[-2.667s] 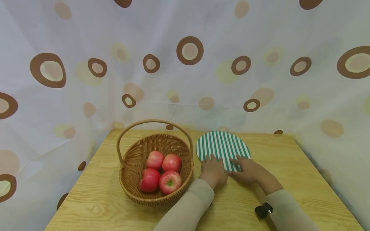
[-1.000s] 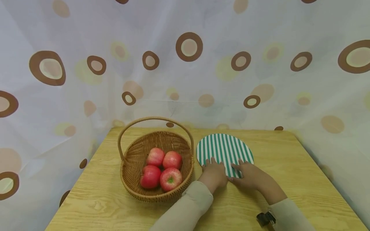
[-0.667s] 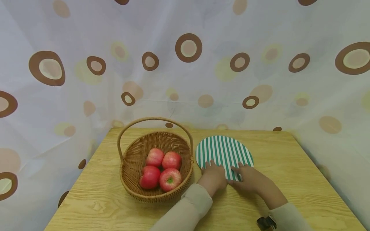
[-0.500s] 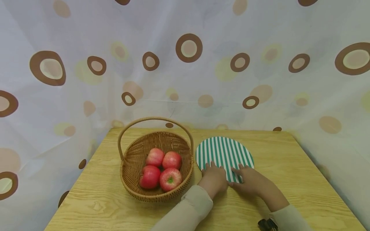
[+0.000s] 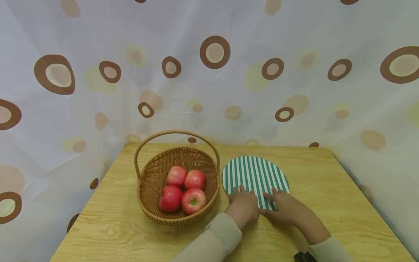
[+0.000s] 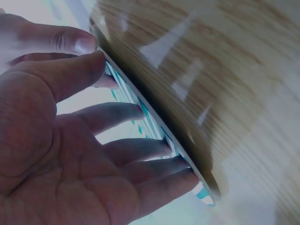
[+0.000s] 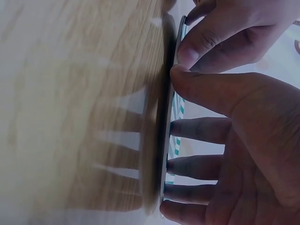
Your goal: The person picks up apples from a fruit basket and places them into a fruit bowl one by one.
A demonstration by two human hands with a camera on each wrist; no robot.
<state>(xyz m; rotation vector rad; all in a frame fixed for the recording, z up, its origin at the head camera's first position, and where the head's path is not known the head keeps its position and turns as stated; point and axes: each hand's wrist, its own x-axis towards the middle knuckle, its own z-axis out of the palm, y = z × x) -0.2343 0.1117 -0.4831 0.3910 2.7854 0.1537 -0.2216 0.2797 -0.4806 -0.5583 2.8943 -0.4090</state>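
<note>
A thin round placemat (image 5: 252, 173) with green and white stripes lies on the wooden table, right of the basket. My left hand (image 5: 243, 206) rests on its near part, fingers spread and fairly straight. Beside it, my right hand (image 5: 285, 208) touches the mat's near right part the same way. In the left wrist view the fingertips of the left hand (image 6: 79, 140) press on the striped face, with the thumb at the rim. The right wrist view shows the right hand (image 7: 248, 140) likewise, its thumb close to the other thumb at the edge.
Left of the mat stands a wicker basket (image 5: 147, 203) with a tall arched handle, holding several red apples (image 5: 194, 201). A spotted curtain (image 5: 243, 91) hangs behind and around the table (image 5: 108, 218). A small black device sits at the right cuff.
The placemat has slid slowly toward me across the table, both hands moving back with it. The basket and apples stay in place, while the head view shifts slightly.
</note>
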